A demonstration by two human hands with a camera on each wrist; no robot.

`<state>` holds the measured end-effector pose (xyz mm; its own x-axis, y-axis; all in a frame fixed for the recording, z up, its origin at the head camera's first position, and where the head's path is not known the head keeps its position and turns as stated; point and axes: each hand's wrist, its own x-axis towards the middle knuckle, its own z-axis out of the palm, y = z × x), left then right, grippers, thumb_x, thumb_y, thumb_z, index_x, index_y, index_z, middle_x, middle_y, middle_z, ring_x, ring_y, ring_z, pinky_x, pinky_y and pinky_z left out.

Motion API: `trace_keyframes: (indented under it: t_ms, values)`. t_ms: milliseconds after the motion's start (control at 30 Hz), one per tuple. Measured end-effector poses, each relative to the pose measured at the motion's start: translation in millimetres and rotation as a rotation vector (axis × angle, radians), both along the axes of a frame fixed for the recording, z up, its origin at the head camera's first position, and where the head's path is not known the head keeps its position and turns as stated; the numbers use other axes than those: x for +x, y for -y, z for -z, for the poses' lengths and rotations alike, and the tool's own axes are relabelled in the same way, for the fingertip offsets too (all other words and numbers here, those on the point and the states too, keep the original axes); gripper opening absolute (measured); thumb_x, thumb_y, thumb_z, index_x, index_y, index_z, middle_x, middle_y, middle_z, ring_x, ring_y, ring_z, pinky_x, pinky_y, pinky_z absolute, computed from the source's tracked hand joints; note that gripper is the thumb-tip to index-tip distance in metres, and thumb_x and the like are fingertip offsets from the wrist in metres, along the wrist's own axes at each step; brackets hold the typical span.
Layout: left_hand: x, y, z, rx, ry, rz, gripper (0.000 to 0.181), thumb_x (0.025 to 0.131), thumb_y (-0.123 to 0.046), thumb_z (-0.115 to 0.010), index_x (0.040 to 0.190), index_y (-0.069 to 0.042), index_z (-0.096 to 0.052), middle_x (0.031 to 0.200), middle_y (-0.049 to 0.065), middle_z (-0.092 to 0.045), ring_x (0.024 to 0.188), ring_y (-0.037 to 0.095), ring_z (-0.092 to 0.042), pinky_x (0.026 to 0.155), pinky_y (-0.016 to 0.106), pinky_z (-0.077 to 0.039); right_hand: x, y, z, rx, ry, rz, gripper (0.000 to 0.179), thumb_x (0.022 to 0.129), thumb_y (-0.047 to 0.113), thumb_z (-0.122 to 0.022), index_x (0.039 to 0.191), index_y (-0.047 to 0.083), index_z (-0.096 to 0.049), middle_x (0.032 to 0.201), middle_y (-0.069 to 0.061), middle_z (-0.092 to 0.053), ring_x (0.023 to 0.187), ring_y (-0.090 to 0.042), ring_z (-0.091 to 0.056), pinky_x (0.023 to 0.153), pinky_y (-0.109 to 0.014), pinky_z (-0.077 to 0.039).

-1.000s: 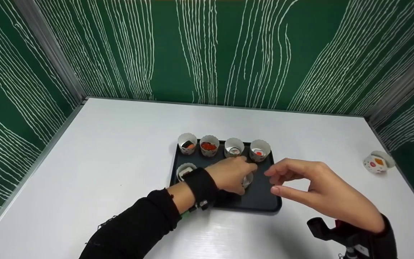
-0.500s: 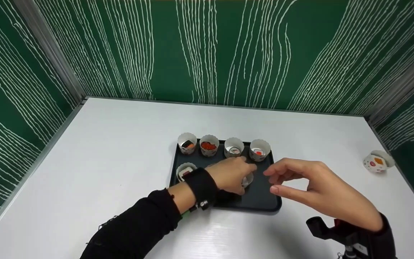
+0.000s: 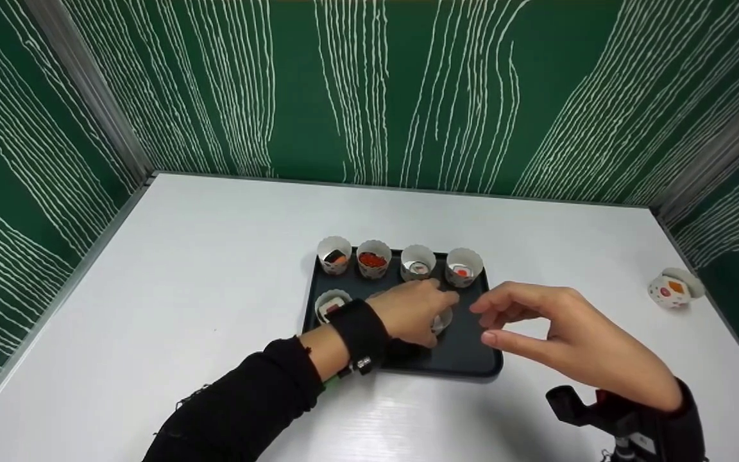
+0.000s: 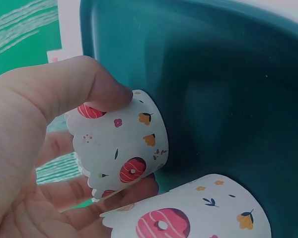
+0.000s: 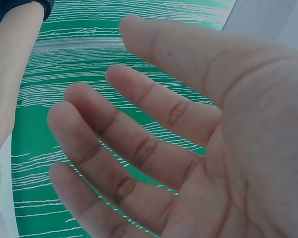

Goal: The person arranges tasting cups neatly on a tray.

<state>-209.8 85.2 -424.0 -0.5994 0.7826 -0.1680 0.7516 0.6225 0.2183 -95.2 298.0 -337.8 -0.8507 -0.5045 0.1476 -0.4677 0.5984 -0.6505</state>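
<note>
My left hand [image 3: 411, 311] grips a paper baking cup [image 3: 442, 321] that stands on the dark tray [image 3: 469, 353]. In the left wrist view the thumb lies on the near wall of this cup [image 4: 121, 146], printed with donuts and flowers, and fingers reach round its other side. A second printed cup [image 4: 203, 213] stands beside it. Most of that row is hidden by the hand in the head view. My right hand [image 3: 555, 327] hovers off the tray's right edge with nothing in it, thumb apart from the loosely bent fingers, as the right wrist view also shows.
Along the tray's back edge stand several baking cups, including one with red bits [image 3: 373, 260] and one with a black-and-orange piece [image 3: 335, 258]. Another cup [image 3: 331, 305] sits front left. Cups [image 3: 672, 290] lie at the white table's right edge. Green walls surround the table.
</note>
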Motion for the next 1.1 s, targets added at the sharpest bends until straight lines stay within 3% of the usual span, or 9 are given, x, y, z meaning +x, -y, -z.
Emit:
trace_keyframes:
  t_ms: [200,433,667,900,1100]
  values:
    - [0.8,2.0,-4.3,0.007,-0.006,0.013,0.071,0.086,-0.031,-0.090,0.149,-0.018,-0.058,0.129,0.006,-0.065,0.115,0.018,-0.063,0.092,0.033,-0.059,-0.5,0.6,-1.5,0.015,0.023,0.009,0.024,0.101,0.027,-0.076,0.125,0.030,-0.072,0.118,0.015,-0.075,0.106,-0.004,-0.072,0.089,-0.018,-0.058]
    - [2.3,10.0,-13.6,0.058,-0.072,0.035,0.073,0.091,-0.036,-0.086,0.154,-0.018,-0.054,0.135,0.010,-0.062,0.116,0.022,-0.062,0.094,0.036,-0.060,-0.9,0.8,-0.9,0.006,0.022,0.005,0.024,0.101,0.026,-0.076,0.124,0.029,-0.071,0.118,0.014,-0.075,0.105,-0.004,-0.072,0.089,-0.020,-0.059]
    - [8.2,28.1,-25.4,0.224,-0.123,0.036,0.074,0.091,-0.044,-0.085,0.154,-0.018,-0.055,0.124,0.009,-0.061,0.103,0.019,-0.059,0.086,0.032,-0.058,-0.2,0.3,0.0,0.014,0.018,0.012,0.024,0.101,0.027,-0.076,0.124,0.030,-0.071,0.118,0.015,-0.075,0.106,-0.003,-0.072,0.089,-0.019,-0.058]
    - [18.0,53.3,-37.7,0.381,-0.199,-0.007,0.070,0.093,-0.047,-0.083,0.151,-0.017,-0.057,0.132,0.009,-0.062,0.116,0.025,-0.065,0.101,0.042,-0.058,-1.5,0.0,1.6,0.022,0.020,0.022,0.024,0.101,0.029,-0.076,0.124,0.031,-0.071,0.117,0.016,-0.075,0.106,-0.003,-0.072,0.090,-0.019,-0.058]
    - [29.5,81.5,-47.5,0.541,-0.280,-0.055,0.066,0.094,-0.044,-0.084,0.148,-0.016,-0.059,0.121,0.007,-0.066,0.109,0.023,-0.067,0.095,0.041,-0.059,-2.5,0.0,2.5,0.035,0.042,0.032,0.024,0.101,0.032,-0.076,0.125,0.030,-0.072,0.118,0.015,-0.075,0.106,-0.003,-0.071,0.090,-0.021,-0.059]
